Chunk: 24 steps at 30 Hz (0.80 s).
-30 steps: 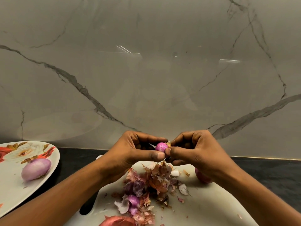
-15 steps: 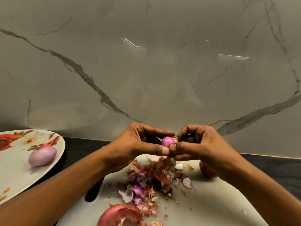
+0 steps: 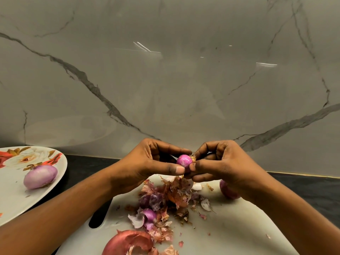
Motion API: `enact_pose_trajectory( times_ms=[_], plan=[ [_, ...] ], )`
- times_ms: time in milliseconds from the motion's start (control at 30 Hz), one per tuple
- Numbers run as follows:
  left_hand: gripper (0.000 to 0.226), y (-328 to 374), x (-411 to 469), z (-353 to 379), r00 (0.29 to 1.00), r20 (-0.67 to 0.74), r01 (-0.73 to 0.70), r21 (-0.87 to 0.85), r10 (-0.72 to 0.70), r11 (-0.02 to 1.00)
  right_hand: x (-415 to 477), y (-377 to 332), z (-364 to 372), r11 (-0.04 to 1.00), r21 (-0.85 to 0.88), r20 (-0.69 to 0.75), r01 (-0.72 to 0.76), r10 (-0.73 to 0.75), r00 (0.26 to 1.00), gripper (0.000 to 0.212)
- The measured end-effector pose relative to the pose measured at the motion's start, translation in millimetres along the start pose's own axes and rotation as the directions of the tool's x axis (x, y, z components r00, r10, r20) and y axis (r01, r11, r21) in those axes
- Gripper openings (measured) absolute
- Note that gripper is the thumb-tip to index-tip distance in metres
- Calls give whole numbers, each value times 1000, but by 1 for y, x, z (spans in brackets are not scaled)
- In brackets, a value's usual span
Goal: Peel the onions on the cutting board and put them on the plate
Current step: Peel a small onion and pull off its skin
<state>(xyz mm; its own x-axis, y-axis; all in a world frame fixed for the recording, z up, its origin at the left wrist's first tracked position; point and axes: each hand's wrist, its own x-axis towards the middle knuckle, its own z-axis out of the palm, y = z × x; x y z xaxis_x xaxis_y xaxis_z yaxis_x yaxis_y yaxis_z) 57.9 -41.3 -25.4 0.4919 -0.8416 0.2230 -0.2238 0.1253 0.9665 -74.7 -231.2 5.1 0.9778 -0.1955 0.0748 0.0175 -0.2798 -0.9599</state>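
Observation:
A small pink onion (image 3: 184,160) is held above the white cutting board (image 3: 235,229), between both hands. My left hand (image 3: 147,166) pinches it with thumb and curled fingers. My right hand (image 3: 222,164) pinches its rooty end from the other side. A peeled pale-purple onion (image 3: 40,176) lies on the flowered plate (image 3: 11,201) at the left. Another onion (image 3: 228,191) sits on the board, partly hidden behind my right wrist. A larger onion with loose red skin (image 3: 128,243) lies at the board's near edge.
A heap of onion skins (image 3: 165,201) covers the middle of the board. The board has a handle slot (image 3: 100,216) on its left. A dark counter (image 3: 312,188) runs under everything, with a marble wall (image 3: 165,80) close behind.
The view has tilted down a little, so the large red-skinned onion shows more at the bottom. Both hands keep hold of the small onion in about the same place.

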Motion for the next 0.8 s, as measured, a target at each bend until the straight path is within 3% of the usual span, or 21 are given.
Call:
enact_pose_trajectory(
  times_ms=[267,400,600,800],
  plan=[
    [44,1,0,-1,1000,-13,-23,-93,22,995,2,1,1,996,79,-72,27,-22,997,8],
    [46,-2,2,0,997,-74,-40,-106,33,994,1,0,-1,989,146,-56,17,-9,998,13],
    [48,-4,2,3,990,-120,-78,-38,73,996,1,0,2,996,60,-83,66,-61,995,36],
    [50,-5,2,4,991,-110,-79,-36,75,996,1,3,3,994,61,-146,90,-80,986,12]
  ],
)
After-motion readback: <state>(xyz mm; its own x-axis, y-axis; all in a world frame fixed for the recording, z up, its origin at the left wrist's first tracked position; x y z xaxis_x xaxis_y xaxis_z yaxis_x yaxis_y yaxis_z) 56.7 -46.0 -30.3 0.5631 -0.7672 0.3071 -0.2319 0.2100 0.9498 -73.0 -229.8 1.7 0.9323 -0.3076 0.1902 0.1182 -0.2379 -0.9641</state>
